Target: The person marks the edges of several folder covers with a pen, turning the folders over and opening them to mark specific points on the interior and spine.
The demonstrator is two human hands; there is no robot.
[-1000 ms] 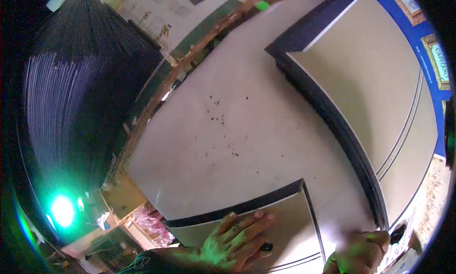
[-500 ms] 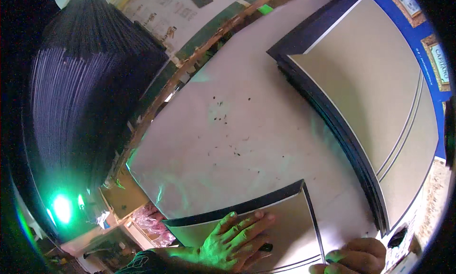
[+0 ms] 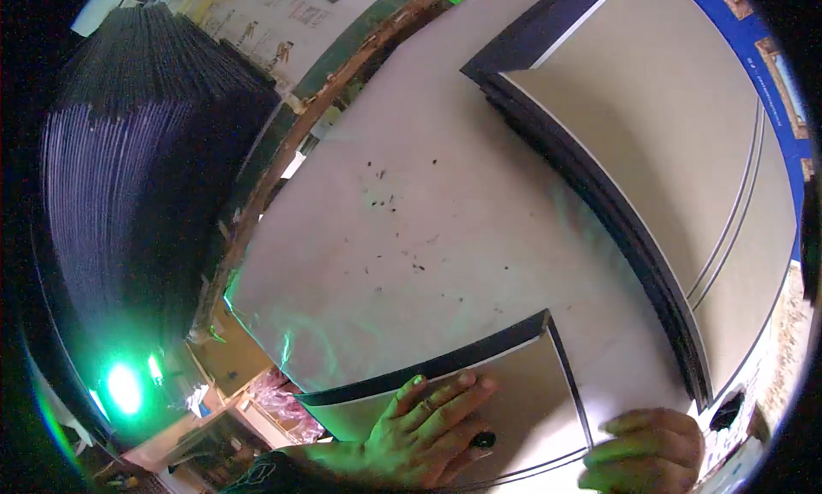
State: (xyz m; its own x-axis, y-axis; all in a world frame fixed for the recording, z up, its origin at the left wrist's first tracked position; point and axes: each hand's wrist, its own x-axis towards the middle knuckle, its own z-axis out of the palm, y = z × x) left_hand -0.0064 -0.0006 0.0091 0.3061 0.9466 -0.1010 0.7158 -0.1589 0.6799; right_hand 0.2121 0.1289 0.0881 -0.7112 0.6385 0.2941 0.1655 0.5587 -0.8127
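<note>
My left hand lies with fingers stretched out on a beige panel with a black border at the near edge of the table. Just by that hand a small round black thing shows; what it is I cannot tell. Close to the panel's lower right edge is my right hand, its fingers curled together. Whatever those fingers hold, if anything, is hidden. Two thin dark lines cross the panel near the bottom of the view.
A stack of similar black-edged beige panels fills the right side, over a blue printed surface. Dark specks dot the pale tabletop. At left stand many dark sheets in a row, with a bright green light below.
The view has shifted slightly. My right hand has moved a little, and its fingers look more curled beside the panel's edge. My left hand stays flat on the panel.
</note>
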